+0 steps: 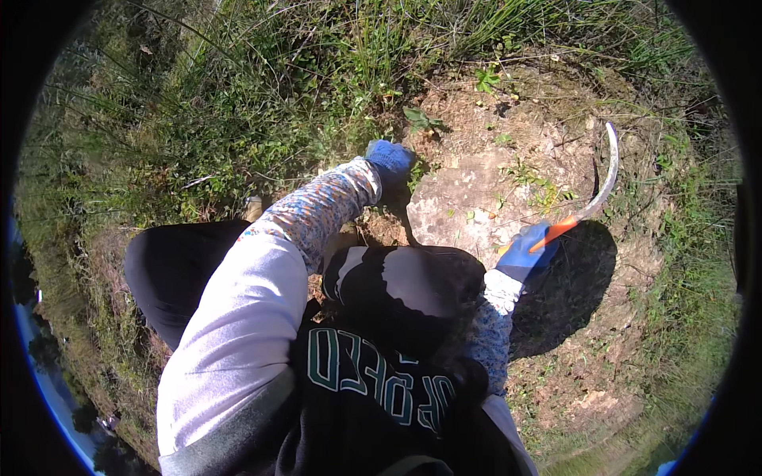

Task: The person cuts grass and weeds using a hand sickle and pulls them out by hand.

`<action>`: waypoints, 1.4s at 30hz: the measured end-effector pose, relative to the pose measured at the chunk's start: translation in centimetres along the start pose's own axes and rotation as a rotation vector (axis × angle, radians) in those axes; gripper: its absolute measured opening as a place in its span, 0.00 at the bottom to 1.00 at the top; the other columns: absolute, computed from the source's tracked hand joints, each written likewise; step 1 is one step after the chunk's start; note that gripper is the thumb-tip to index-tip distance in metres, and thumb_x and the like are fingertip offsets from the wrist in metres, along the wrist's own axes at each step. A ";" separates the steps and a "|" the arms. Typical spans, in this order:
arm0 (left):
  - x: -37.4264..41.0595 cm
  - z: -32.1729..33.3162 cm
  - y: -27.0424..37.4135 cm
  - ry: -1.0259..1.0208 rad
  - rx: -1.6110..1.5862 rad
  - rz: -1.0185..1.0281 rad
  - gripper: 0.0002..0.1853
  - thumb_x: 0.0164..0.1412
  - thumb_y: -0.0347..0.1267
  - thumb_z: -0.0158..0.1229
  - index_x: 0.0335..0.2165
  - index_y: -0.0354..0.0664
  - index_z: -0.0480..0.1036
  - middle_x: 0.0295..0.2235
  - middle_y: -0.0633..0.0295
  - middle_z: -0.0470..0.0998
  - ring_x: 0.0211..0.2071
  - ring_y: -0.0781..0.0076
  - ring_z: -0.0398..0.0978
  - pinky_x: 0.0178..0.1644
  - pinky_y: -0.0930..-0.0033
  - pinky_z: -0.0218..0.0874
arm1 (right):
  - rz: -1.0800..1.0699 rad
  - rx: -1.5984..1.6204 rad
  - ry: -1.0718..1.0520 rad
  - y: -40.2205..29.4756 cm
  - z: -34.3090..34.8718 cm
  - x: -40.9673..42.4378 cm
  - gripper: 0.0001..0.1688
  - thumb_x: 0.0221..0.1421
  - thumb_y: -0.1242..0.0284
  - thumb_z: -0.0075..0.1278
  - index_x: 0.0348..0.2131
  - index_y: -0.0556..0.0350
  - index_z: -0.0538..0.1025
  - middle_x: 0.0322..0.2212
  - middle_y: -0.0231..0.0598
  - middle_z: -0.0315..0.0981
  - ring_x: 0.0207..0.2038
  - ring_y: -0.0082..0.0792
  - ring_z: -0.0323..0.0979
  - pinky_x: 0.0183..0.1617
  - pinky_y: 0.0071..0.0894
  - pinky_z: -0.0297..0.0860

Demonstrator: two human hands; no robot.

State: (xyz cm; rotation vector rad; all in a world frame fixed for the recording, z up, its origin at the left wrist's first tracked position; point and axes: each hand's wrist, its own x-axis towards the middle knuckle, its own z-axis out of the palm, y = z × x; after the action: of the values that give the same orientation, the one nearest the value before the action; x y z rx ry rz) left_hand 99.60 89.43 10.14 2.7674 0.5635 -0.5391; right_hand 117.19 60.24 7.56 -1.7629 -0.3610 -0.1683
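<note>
My right hand (528,249), in a blue glove, grips the orange handle (556,231) of a sickle. The sickle's curved pale metal blade (609,169) points away from me above the bare soil. My left hand (390,159), also in a blue glove, is low at the edge of green weeds (333,134), its back towards me and its fingers curled under. What lies beneath those fingers is hidden. Small leaves (418,172) show beside it, and a broad-leaved plant (421,120) stands just beyond.
A flat stone or hard earth slab (452,199) lies between my hands, with loose cut sprigs (545,193) on it. Tall grass (506,27) grows along the far side. My bent knees (411,276) are close to the slab. Dark shadow (565,303) covers ground at the right.
</note>
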 end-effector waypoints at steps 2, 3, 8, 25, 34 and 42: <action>-0.9 0.8 -1.3 -0.007 0.011 0.014 0.16 0.55 0.36 0.53 0.43 0.48 0.73 0.37 0.56 0.79 0.36 0.55 0.79 0.36 0.54 0.69 | -0.013 0.008 -0.018 0.3 0.3 0.2 0.17 0.63 0.68 0.46 0.46 0.60 0.67 0.28 0.33 0.67 0.28 0.23 0.65 0.30 0.23 0.63; -1.5 2.5 -2.8 0.024 0.007 0.006 0.15 0.56 0.36 0.52 0.43 0.49 0.73 0.37 0.55 0.79 0.36 0.54 0.79 0.38 0.54 0.69 | -0.006 0.014 -0.037 -0.5 1.4 -0.3 0.16 0.63 0.68 0.46 0.46 0.60 0.67 0.28 0.34 0.67 0.28 0.23 0.65 0.30 0.23 0.63; -10.4 3.4 -13.0 -0.068 -0.051 -0.207 0.17 0.53 0.45 0.59 0.37 0.48 0.76 0.31 0.55 0.80 0.34 0.54 0.78 0.37 0.53 0.68 | -0.026 -0.047 -0.012 -6.8 1.5 -1.5 0.12 0.64 0.68 0.46 0.34 0.62 0.70 0.22 0.33 0.66 0.24 0.25 0.65 0.29 0.28 0.64; 6.7 0.9 -1.2 0.455 -0.016 -0.146 0.26 0.50 0.33 0.56 0.49 0.42 0.66 0.47 0.50 0.69 0.47 0.53 0.71 0.43 0.56 0.66 | 0.209 0.124 -0.143 -7.6 1.1 -1.3 0.13 0.63 0.67 0.42 0.42 0.58 0.67 0.28 0.27 0.59 0.27 0.18 0.57 0.29 0.19 0.58; 2.4 1.8 -1.5 0.115 -0.105 -0.040 0.17 0.47 0.41 0.61 0.35 0.45 0.75 0.33 0.52 0.79 0.36 0.54 0.78 0.39 0.56 0.69 | 0.091 0.103 -0.054 -3.8 0.8 -0.9 0.14 0.63 0.69 0.44 0.44 0.61 0.69 0.25 0.29 0.66 0.26 0.20 0.63 0.29 0.22 0.62; -10.5 8.9 -5.7 -0.064 -0.088 -0.244 0.16 0.58 0.36 0.50 0.45 0.52 0.74 0.38 0.52 0.75 0.39 0.53 0.75 0.43 0.53 0.66 | -0.059 -0.142 0.042 -6.2 1.6 -1.6 0.13 0.62 0.71 0.47 0.40 0.66 0.70 0.29 0.40 0.70 0.29 0.29 0.68 0.31 0.30 0.66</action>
State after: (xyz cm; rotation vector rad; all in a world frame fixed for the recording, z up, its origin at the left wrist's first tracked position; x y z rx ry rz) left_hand 85.50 88.26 5.45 2.6047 0.8939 -0.6353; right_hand 113.47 62.70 12.48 -1.8871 -0.3783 -0.2783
